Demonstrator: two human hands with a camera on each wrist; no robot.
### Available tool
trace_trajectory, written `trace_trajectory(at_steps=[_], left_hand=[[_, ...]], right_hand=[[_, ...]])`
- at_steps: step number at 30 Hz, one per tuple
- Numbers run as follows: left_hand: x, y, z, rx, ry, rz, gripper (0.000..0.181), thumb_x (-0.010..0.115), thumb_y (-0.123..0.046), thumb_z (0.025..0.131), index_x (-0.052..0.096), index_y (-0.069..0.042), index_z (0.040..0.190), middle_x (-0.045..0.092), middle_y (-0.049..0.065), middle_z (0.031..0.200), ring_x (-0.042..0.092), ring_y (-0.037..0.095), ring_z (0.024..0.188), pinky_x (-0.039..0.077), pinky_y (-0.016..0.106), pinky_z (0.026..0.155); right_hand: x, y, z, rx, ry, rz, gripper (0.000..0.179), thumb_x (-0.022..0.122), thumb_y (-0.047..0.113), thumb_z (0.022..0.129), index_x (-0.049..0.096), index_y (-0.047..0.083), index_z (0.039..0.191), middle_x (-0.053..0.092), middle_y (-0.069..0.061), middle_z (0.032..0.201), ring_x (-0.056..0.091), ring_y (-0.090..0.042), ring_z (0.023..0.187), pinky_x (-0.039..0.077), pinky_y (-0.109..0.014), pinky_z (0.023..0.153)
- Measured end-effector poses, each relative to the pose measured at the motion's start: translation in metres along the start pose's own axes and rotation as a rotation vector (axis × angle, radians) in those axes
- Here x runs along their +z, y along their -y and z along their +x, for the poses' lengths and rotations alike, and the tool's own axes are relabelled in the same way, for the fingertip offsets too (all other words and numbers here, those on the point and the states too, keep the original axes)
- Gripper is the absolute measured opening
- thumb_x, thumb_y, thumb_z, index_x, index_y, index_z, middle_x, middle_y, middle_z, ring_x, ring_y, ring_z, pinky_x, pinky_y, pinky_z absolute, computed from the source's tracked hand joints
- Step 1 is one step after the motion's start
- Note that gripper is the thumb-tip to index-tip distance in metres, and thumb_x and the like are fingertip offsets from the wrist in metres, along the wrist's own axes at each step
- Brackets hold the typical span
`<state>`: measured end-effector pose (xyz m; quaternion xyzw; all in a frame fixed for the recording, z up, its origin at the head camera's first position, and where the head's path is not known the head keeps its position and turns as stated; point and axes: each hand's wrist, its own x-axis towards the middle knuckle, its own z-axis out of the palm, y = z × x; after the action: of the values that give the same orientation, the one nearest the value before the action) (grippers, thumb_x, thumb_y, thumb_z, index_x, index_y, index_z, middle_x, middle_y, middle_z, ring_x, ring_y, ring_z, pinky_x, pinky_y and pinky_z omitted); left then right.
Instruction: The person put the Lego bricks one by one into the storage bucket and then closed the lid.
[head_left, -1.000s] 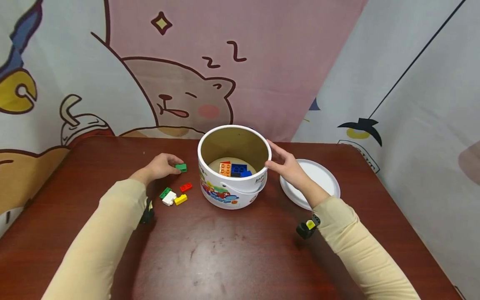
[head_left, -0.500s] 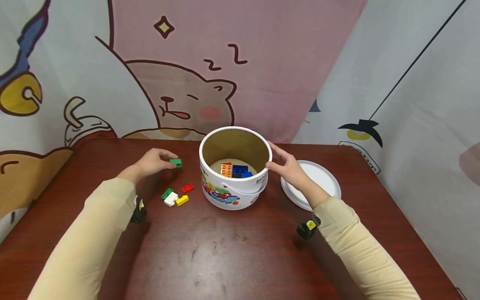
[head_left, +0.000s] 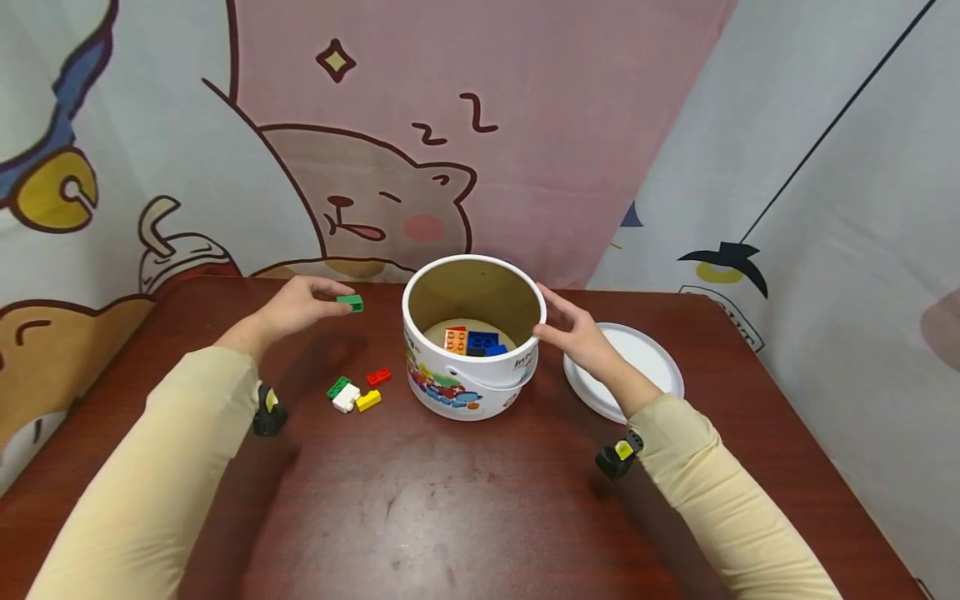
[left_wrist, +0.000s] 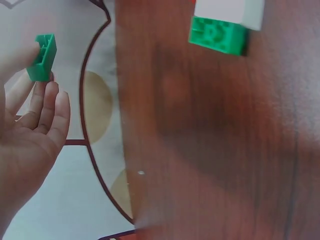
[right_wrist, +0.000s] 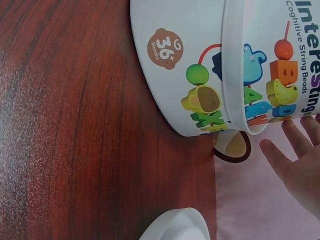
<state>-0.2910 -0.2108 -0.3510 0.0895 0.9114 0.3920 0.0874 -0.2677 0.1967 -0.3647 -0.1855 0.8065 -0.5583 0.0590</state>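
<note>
My left hand [head_left: 294, 307] pinches a green toy brick [head_left: 350, 302] between thumb and fingers, raised over the table left of a white bucket [head_left: 450, 400]. In the left wrist view that green brick [left_wrist: 43, 57] shows its hollow underside. My right hand [head_left: 573, 332] rests on the bucket's right rim, thumb at the near side and fingers behind. Inside the bucket lie an orange brick [head_left: 455, 340] and blue bricks [head_left: 482, 341]. On the table below my left hand are a red brick [head_left: 378, 377], a yellow brick [head_left: 368, 401], a white brick [head_left: 346, 397] and another green brick [head_left: 338, 387].
A round white lid [head_left: 645, 362] lies on the brown table [head_left: 465, 500] to the right of the bucket, partly under my right forearm. Behind the table's far edge hangs a cartoon-printed cloth [head_left: 570, 125]. The bucket's white handle [head_left: 498, 386] hangs down its front.
My left hand has lifted the green brick off the table, moving up and slightly left, away from the loose bricks. The right hand stays at the bucket's rim. The head view has shifted slightly.
</note>
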Motion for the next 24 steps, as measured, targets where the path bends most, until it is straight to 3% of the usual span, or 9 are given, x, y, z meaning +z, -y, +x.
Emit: trace_trajectory(at_steps=[5, 8, 13, 24], left_hand=[[-0.006, -0.01, -0.002, 0.047, -0.046, -0.02, 0.042, 0.061, -0.029, 0.09, 0.059, -0.005, 0.124, 0.059, 0.016, 0.12, 0.054, 0.016, 0.095, 0.046, 0.03, 0.082], [-0.008, -0.018, -0.004, 0.042, -0.061, -0.047, 0.043, 0.062, -0.031, 0.089, 0.06, -0.005, 0.123, 0.06, 0.016, 0.12, 0.055, 0.017, 0.099, 0.046, 0.032, 0.084], [-0.008, -0.033, -0.007, 0.036, -0.058, -0.1, 0.044, 0.062, -0.032, 0.089, 0.059, -0.007, 0.124, 0.059, 0.016, 0.123, 0.053, 0.024, 0.11, 0.042, 0.042, 0.094], [0.003, -0.069, -0.002, 0.13, -0.043, -0.168, 0.038, 0.062, -0.028, 0.089, 0.061, -0.008, 0.121, 0.061, 0.012, 0.118, 0.054, 0.021, 0.106, 0.042, 0.041, 0.095]], right_hand=[[-0.002, -0.002, 0.0, -0.019, 0.007, 0.004, 0.071, 0.062, 0.014, 0.09, 0.022, 0.007, 0.149, 0.027, -0.018, 0.152, 0.03, -0.036, 0.138, 0.029, -0.05, 0.109], [-0.002, -0.002, 0.0, -0.024, 0.008, 0.008, 0.071, 0.061, 0.011, 0.09, 0.021, 0.008, 0.149, 0.026, -0.018, 0.152, 0.029, -0.036, 0.139, 0.028, -0.05, 0.109], [-0.001, -0.001, 0.0, -0.023, 0.009, 0.007, 0.068, 0.059, 0.008, 0.09, 0.024, 0.009, 0.149, 0.027, -0.016, 0.152, 0.03, -0.034, 0.138, 0.03, -0.049, 0.109], [-0.002, -0.001, 0.0, -0.03, 0.01, -0.005, 0.069, 0.06, 0.007, 0.09, 0.024, 0.007, 0.148, 0.029, -0.018, 0.151, 0.032, -0.036, 0.137, 0.029, -0.049, 0.109]])
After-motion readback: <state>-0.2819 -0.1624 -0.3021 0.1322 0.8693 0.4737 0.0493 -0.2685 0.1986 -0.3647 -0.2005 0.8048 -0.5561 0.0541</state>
